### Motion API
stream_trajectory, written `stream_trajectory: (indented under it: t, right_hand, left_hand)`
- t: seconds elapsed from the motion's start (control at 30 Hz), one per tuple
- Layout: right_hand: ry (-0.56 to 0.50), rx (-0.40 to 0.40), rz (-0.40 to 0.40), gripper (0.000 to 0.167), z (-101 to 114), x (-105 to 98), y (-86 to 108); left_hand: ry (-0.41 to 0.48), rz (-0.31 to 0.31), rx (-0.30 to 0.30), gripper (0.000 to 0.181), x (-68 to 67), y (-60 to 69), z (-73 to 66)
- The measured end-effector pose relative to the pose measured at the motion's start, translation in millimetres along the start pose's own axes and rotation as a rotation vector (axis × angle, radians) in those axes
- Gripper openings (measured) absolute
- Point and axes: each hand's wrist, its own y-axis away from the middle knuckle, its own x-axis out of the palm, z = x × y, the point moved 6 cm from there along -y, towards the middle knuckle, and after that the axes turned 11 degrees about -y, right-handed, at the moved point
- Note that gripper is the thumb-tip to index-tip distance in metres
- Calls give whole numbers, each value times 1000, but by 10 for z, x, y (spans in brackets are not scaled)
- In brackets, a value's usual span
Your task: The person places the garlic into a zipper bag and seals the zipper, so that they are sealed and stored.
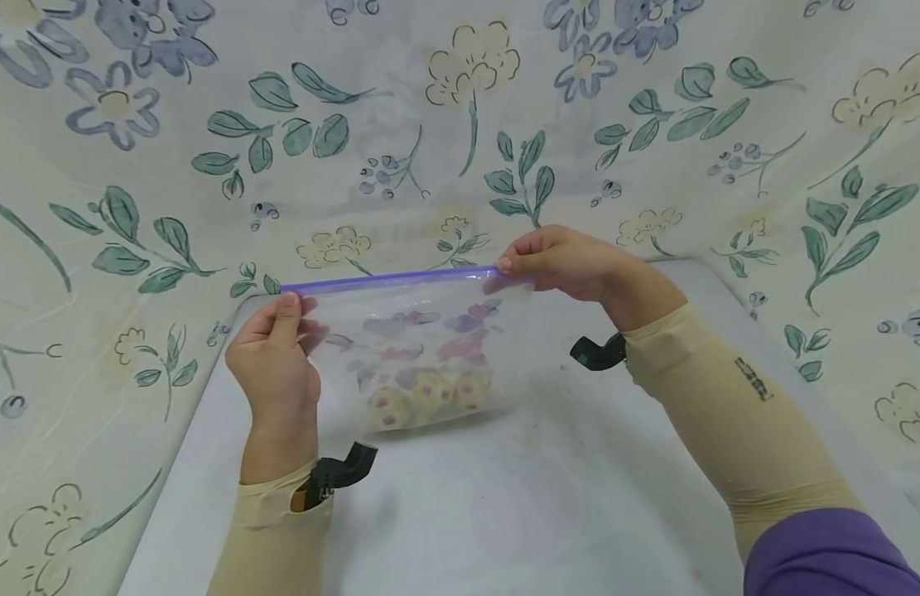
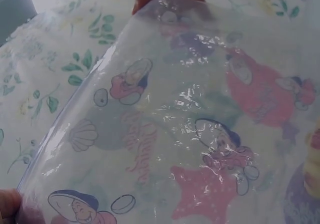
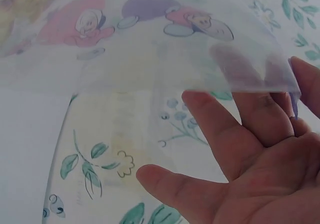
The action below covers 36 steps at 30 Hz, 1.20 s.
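A clear zip bag (image 1: 430, 331) with a purple zip strip hangs upright between both hands, above the table. Pink and purple cartoon prints cover it, including a pink starfish in the left wrist view. Several round yellowish pieces with reddish spots (image 1: 430, 393) lie at its bottom; what they are I cannot tell. My left hand (image 1: 273, 352) pinches the bag's top left corner, thumb in front. At the top right corner my right hand (image 1: 571, 261) pinches the zip strip between thumb and finger. The right wrist view shows other fingers (image 3: 210, 119) spread behind and below the bag's edge.
Beneath the bag lies a white table (image 1: 534, 497). A flowered cloth (image 1: 400, 108) rises behind the table and along its sides. Each wrist carries a small black camera (image 1: 348, 468) held under a beige sleeve.
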Motion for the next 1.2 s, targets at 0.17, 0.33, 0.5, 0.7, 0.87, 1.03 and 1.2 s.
stream_trajectory:
  t: [0.17, 0.33, 0.5, 0.7, 0.87, 1.03, 1.2]
  right_hand:
    - [67, -12, 9, 18, -23, -98, 74]
    - [112, -32, 8, 18, -56, -169, 163]
    - [195, -85, -116, 18, -63, -204, 149]
    - [396, -129, -271, 19, 8, -79, -4]
    - [515, -128, -339, 19, 44, 62, -133]
    - [484, -53, -407, 27, -74, 10, -97]
    - [443, -113, -493, 30, -64, -126, 85]
  left_hand:
    - [1, 2, 26, 31, -2, 18, -44]
    - [-28, 24, 36, 29, 32, 65, -84]
    - [-121, 89, 44, 30, 7, 73, -150]
    - [-117, 109, 110, 34, -141, 80, -450]
    - [-99, 252, 322, 20, -79, 246, -885]
    - [-228, 550, 516, 7, 349, 785, -874]
    - [-543, 792, 685, 7, 897, 1609, -314]
